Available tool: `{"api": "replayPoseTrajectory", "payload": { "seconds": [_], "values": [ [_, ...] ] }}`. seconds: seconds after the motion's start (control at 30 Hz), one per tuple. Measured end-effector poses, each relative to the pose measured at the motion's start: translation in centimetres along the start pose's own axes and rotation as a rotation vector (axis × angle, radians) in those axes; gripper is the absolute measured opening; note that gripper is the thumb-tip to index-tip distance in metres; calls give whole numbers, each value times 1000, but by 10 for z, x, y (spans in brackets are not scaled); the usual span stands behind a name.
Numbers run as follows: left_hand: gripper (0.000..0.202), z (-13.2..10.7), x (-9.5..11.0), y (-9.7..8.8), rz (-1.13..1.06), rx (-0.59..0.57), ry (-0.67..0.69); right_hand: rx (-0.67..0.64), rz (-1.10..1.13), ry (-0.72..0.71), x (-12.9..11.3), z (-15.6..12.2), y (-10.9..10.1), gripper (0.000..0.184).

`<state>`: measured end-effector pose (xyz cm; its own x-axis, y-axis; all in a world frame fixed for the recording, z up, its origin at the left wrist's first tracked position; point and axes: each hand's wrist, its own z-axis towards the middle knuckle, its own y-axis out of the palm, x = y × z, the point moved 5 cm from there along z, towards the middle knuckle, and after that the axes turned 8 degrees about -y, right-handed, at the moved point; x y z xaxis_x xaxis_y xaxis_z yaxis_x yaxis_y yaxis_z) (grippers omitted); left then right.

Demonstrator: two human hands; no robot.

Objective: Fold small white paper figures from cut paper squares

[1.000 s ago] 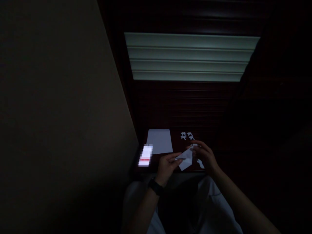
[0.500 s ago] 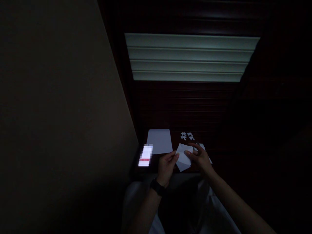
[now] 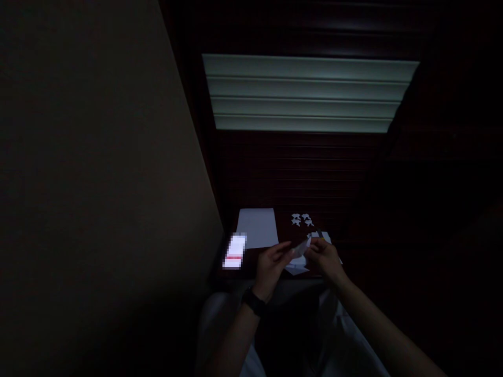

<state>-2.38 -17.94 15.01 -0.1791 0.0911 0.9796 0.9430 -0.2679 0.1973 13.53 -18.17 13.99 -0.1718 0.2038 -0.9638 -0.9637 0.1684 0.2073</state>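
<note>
A folded sheet of white paper is held between my two hands above the near edge of the dark table. My left hand, with a black watch on its wrist, pinches the paper's left side. At the opposite side, my right hand grips an upper corner between thumb and fingers. One part of the paper stands raised toward the right hand, and a flatter part shows below. Just beyond the hands lie several small white paper cutouts.
A large blank white sheet lies left of the hands, with a lit phone, its screen blurred, by its lower left corner. More white paper sits behind the right hand, under a dark, thin object. A wall rises on the left.
The paper was spread nearly flat toward me and is now tilted and bent up. The right fingers have drawn in from a spread pose, and the left fingers have shifted slightly.
</note>
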Motion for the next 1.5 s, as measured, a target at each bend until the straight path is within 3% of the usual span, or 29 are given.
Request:
{"api": "replayPoseTrajectory", "payload": {
  "seconds": [0.1, 0.23, 0.37, 0.53, 0.67, 0.8, 1.13, 1.3, 1.4, 1.5],
  "values": [
    [43, 3, -7, 2, -4, -38, -25, 14, -13, -25, 1, 1, -2, 28],
    [35, 5, -14, -2, 38, 7, -31, 6, -13, -71, -6, 1, -2, 36],
    [32, 4, -11, -5, 92, 17, -3, -92, -60, -210, -23, 0, 0, 49],
    [33, 3, -9, 0, 80, -46, -19, -182, -179, -278, -28, -1, 3, 55],
    [34, 2, -5, 3, 79, -69, 17, -118, -386, -328, -27, 1, -2, 35],
    [36, 2, 0, 4, 103, -44, 48, -41, -469, -299, -20, 6, -10, 18],
    [36, 13, -6, -5, 79, 23, 47, 43, -393, -220, 2, 23, -14, 38],
    [39, 29, -15, -20, 61, 162, 64, -25, -93, -47, 12, 31, -1, 61],
    [40, 41, -24, -29, 25, 247, 51, -73, -20, 48, 24, 37, 8, 50],
    [40, 56, -31, -33, -26, 251, 39, -71, -7, 61, 35, 50, 14, 39]
  ]
}}
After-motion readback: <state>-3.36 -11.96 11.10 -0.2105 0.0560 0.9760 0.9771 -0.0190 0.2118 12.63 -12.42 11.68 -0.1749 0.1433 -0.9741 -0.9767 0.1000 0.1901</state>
